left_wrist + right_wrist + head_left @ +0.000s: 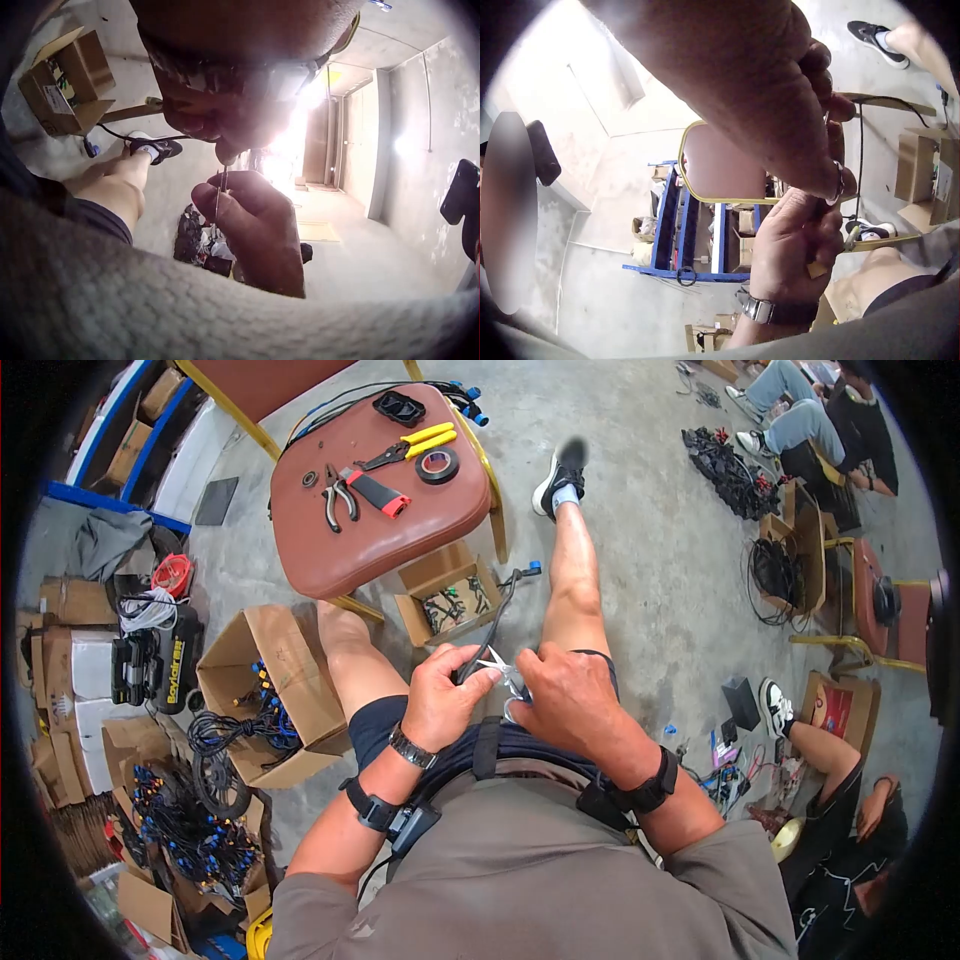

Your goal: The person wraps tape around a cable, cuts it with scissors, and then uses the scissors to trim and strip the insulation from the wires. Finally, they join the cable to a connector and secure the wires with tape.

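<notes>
Above the person's lap, the left hand [440, 700] pinches a black cable [499, 612] between thumb and fingers. The cable runs up and forward to a blue connector [534, 568] at its far end. Close by on the right, the right hand [570, 695] grips small silver scissors [515, 682], their blades spread toward the left thumb and fingertips. A finger ring of the scissors [838, 184] shows at the right hand in the right wrist view. In the left wrist view the thin blades [223, 196] stand between the two hands. The cable's near end is hidden by the left hand.
A brown chair seat [340, 555] ahead carries pliers [338, 500], yellow-handled wire strippers [408, 447] and black tape [437, 465]. Below it sits a small carton [452, 622] of small parts. A larger box [300, 680] with cables stands left; another person sits at right.
</notes>
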`<state>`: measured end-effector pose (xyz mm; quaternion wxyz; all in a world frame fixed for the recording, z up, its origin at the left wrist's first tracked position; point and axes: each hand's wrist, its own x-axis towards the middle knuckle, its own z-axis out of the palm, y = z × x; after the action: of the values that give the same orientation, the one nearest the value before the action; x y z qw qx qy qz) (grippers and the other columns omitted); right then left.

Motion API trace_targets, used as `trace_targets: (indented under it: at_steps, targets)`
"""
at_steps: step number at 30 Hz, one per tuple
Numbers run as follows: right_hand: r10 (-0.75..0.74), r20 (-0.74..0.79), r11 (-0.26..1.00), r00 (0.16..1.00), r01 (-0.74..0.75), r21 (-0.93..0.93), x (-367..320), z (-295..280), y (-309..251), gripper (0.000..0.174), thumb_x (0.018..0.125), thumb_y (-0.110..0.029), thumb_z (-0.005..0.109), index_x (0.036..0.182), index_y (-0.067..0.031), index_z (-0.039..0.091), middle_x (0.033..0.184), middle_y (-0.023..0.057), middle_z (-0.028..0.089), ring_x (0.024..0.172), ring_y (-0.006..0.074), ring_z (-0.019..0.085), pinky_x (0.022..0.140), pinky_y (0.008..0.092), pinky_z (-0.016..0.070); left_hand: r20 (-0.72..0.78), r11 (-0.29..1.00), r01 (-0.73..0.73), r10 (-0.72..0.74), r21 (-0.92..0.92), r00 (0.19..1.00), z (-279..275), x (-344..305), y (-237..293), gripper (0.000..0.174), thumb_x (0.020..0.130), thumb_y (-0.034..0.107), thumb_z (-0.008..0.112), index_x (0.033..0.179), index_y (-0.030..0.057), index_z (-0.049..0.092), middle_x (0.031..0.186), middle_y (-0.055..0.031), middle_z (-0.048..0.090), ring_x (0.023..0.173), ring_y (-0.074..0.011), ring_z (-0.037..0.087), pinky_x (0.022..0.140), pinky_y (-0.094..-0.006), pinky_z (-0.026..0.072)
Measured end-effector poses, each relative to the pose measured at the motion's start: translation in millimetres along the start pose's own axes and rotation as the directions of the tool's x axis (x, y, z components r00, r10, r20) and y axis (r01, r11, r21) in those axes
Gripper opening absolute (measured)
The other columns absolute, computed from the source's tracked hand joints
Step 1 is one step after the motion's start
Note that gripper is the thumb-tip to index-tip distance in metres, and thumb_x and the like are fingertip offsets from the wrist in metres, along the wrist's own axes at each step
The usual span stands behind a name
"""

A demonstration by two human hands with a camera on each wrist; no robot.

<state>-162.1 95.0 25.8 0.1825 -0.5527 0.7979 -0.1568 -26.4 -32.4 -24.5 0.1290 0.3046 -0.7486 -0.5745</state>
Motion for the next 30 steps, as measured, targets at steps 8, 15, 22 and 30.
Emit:
trace_targets:
  at_steps: [8, 15, 22, 30]
  targets:
    - [-0.007, 0.007, 1.000, 1.000, 0.007, -0.024, 1.4, 1.0, -1.3, 0.026, 0.069, -0.023, 0.070, 0.080, -0.0030, 0.058, 0.074, 0.0167, 0.062, 0.067, 0.0342, 0.065, 0.059, 0.0436, 0.0515, -0.017, 1.000, 0.012, -0.012, 0.019, 1.000, 1.2, 0.8, 1.3, 0.026, 0.076, 0.012, 0.073, 0.098, -0.0011, 0.068, 0.078, -0.0076, 0.056, 0.073, -0.0167, 0.054, 0.068, -0.0278, 0.0437]
    - [-0.025, 0.029, 0.999, 0.999, 0.025, -0.019, 2.0, 2.1, -1.5, 0.023, 0.069, -0.022, 0.069, 0.078, -0.0025, 0.060, 0.072, 0.0172, 0.063, 0.067, 0.0343, 0.066, 0.060, 0.0428, 0.0523, -0.012, 1.000, 0.011, -0.010, 0.028, 1.000, -0.6, 0.0, 1.3, 0.022, 0.077, 0.007, 0.074, 0.096, -0.0016, 0.068, 0.081, -0.0041, 0.059, 0.077, -0.0119, 0.053, 0.071, -0.0250, 0.0430]
    - [-0.029, 0.076, 1.000, 0.997, 0.029, -0.009, -5.6, 0.4, -4.5, 0.022, 0.070, -0.021, 0.069, 0.078, -0.0018, 0.062, 0.075, 0.0184, 0.064, 0.069, 0.0351, 0.067, 0.062, 0.0434, 0.0533, -0.005, 1.000, 0.010, -0.010, 0.013, 1.000, -1.6, -8.6, 2.5, 0.023, 0.076, 0.009, 0.074, 0.096, -0.0014, 0.069, 0.077, -0.0051, 0.057, 0.074, -0.0134, 0.052, 0.069, -0.0262, 0.0430]
    - [-0.054, 0.100, 0.999, 0.993, 0.054, 0.001, -5.6, -1.9, -3.0, 0.021, 0.072, -0.021, 0.068, 0.077, -0.0007, 0.062, 0.076, 0.0188, 0.065, 0.070, 0.0353, 0.067, 0.062, 0.0434, 0.0536, 0.008, 0.998, 0.011, -0.011, 0.067, 1.000, -3.3, -9.4, 4.7, 0.020, 0.077, 0.008, 0.074, 0.094, -0.0011, 0.069, 0.078, -0.0034, 0.058, 0.075, -0.0114, 0.052, 0.069, -0.0247, 0.0422]
